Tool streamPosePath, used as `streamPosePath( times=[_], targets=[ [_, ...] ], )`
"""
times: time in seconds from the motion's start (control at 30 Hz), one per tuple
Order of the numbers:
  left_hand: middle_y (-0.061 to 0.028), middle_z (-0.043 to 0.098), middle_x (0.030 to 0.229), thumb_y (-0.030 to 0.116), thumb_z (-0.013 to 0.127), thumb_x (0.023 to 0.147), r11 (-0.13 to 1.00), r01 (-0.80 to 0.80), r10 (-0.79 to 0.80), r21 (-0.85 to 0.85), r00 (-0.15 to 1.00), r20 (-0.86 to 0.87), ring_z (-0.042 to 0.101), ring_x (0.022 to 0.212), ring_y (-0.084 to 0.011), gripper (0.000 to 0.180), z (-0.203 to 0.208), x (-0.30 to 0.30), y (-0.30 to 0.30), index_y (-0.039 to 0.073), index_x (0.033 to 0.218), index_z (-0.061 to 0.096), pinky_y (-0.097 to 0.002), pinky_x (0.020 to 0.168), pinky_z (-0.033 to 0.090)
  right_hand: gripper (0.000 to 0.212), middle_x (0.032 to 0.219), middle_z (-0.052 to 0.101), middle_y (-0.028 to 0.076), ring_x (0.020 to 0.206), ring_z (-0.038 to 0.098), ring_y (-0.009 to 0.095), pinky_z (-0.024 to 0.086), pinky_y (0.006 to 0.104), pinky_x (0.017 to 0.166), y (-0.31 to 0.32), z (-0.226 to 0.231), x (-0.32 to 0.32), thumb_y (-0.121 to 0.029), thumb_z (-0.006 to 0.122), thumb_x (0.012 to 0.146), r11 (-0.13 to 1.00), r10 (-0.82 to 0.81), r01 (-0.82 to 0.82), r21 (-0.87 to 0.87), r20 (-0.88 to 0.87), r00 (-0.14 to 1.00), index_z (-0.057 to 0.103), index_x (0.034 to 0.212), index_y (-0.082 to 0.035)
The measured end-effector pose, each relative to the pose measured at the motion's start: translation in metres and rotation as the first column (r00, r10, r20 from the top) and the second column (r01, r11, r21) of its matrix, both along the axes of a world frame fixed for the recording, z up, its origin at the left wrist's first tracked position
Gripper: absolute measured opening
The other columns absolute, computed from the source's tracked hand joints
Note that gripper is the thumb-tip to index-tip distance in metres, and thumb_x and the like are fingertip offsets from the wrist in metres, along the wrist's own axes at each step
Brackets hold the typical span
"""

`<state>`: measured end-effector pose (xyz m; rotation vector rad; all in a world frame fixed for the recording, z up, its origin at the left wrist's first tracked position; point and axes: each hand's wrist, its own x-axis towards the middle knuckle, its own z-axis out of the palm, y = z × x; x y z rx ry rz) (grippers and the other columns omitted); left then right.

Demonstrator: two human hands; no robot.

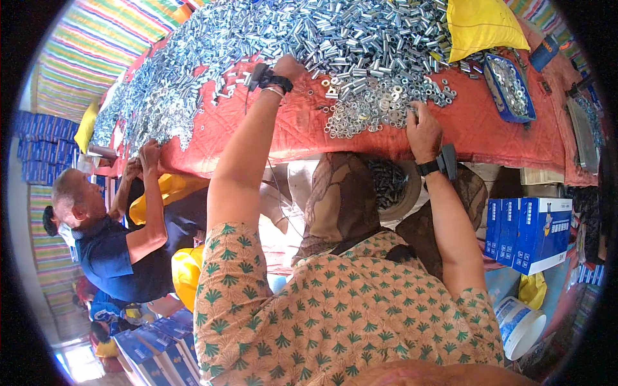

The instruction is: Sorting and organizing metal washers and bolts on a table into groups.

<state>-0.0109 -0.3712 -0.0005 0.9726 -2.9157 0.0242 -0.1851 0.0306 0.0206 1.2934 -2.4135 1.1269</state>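
Observation:
A large heap of shiny metal sleeves (360, 32) covers the far part of the red-covered table (238, 138). My left hand (288, 67) is at the heap's near edge, its fingers curled in; whatever they hold is hidden. At the near right lies a spread of flat metal washers (367, 112). Over the right edge of these washers is my right hand (425, 132), with thumb and fingers drawn together at the tips. Anything pinched there is too small to make out. Both wrists wear dark straps with small devices.
A yellow sack (486, 29) and a blue tray of small metal parts (508, 87) lie at the right. To my left a co-worker (109, 238) handles parts at the table edge. Blue boxes (531, 235) stand at the right, near a white bucket (518, 328). A cable hangs by my left arm.

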Motion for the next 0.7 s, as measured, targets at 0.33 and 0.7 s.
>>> streamPosePath(
  times=[0.33,0.7],
  targets=[
    [-0.0175,0.066,0.080,0.029,0.069,0.074,0.943,-0.013,0.183,0.333,0.855,-0.486,0.064,0.074,-0.0311,0.031,0.008,-0.059,0.090,0.002,0.088,0.063,-0.0380,0.068,0.050,0.020,0.092,0.065,0.013,0.082,0.063,0.033,0.049,0.0419,0.069,0.013,-0.010,-0.017,-0.018,0.057,0.082,0.993,-0.094,0.094,0.077,-0.004,0.996,0.060,0.100,-0.009],
    [-0.0218,0.062,0.080,0.024,0.058,0.081,0.945,0.274,-0.188,0.177,0.901,-0.391,0.060,0.079,-0.0400,0.023,0.019,-0.042,0.097,0.003,0.091,0.058,-0.0477,0.066,0.046,0.018,0.094,0.065,0.014,0.083,0.062,0.032,0.050,0.0405,0.070,0.010,-0.009,-0.014,-0.015,0.057,0.083,0.997,-0.067,0.068,0.041,-0.019,0.998,0.059,0.099,-0.008]
  ],
)
